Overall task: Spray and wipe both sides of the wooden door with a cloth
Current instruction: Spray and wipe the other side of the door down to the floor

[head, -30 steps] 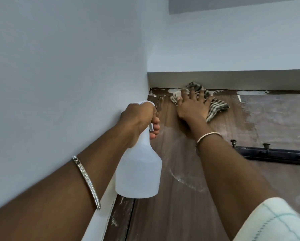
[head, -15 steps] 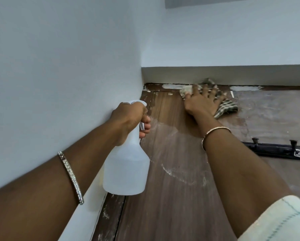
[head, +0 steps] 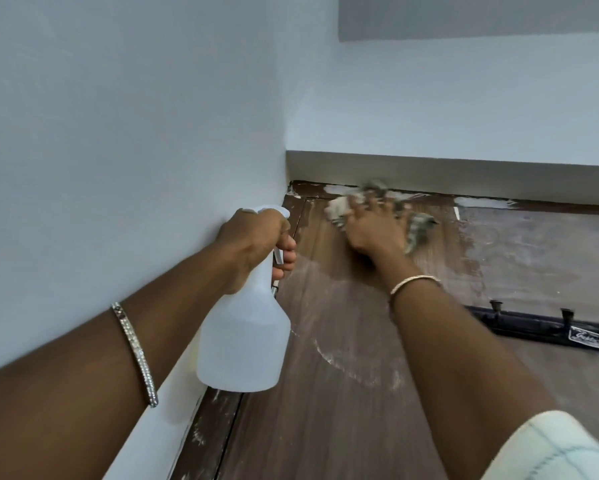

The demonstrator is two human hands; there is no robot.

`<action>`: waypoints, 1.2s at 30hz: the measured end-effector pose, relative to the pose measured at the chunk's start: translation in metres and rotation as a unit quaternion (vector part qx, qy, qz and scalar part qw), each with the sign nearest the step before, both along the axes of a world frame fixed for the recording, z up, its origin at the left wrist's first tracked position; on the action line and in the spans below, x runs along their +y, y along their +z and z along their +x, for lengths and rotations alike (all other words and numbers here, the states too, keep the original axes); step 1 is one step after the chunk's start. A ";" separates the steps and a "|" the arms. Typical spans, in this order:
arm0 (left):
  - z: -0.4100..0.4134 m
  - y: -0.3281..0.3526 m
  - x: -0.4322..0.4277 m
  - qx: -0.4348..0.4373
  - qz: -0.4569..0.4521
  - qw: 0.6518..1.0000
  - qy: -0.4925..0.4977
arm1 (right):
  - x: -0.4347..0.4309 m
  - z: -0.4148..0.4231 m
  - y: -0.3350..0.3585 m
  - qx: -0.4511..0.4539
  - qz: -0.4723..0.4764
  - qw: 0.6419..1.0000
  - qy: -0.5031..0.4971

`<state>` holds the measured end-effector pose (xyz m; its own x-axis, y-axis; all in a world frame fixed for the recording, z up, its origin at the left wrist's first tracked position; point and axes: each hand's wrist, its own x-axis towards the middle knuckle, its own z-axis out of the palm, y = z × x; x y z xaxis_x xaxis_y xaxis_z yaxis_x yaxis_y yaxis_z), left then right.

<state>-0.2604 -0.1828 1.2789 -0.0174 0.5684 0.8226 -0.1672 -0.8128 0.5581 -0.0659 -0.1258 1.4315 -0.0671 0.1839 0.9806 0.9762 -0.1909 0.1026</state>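
High on the door (head: 343,341), the right hand (head: 374,230), fingers spread, presses the cloth (head: 419,230); the left hand (head: 253,237) clamps the spray bottle (head: 244,341); firm overlapping strokes would serve.

A pale blue-white wall (head: 118,133) fills the left side and meets a second wall (head: 464,98) of the same colour in a vertical corner. A darker grey band (head: 464,15) crosses the top. Under the second wall runs a shaded off-white ledge (head: 429,174). At the right sits a black hook rail (head: 533,329) with knobbed pegs and a small label. The light is soft and even.
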 end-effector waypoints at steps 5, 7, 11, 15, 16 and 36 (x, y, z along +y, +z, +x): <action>-0.001 0.004 0.002 -0.032 0.007 0.999 -0.030 | -0.013 0.042 0.010 0.209 0.096 0.973 -0.022; -0.001 0.006 0.000 -0.035 0.013 0.999 -0.032 | -0.003 0.020 0.007 0.212 0.103 0.972 -0.026; -0.002 0.007 0.006 -0.049 0.030 0.998 -0.028 | 0.023 -0.046 -0.014 0.011 -0.004 1.000 -0.009; -0.001 0.004 0.008 -0.041 0.022 0.999 -0.020 | 0.023 -0.050 -0.025 -0.101 -0.080 0.991 0.028; -0.002 0.004 0.009 -0.042 0.021 0.998 -0.030 | 0.015 -0.039 -0.019 -0.100 -0.088 0.991 0.017; -0.003 0.001 0.012 -0.032 -0.024 0.999 -0.012 | 0.035 -0.076 -0.025 -0.108 -0.111 0.988 0.020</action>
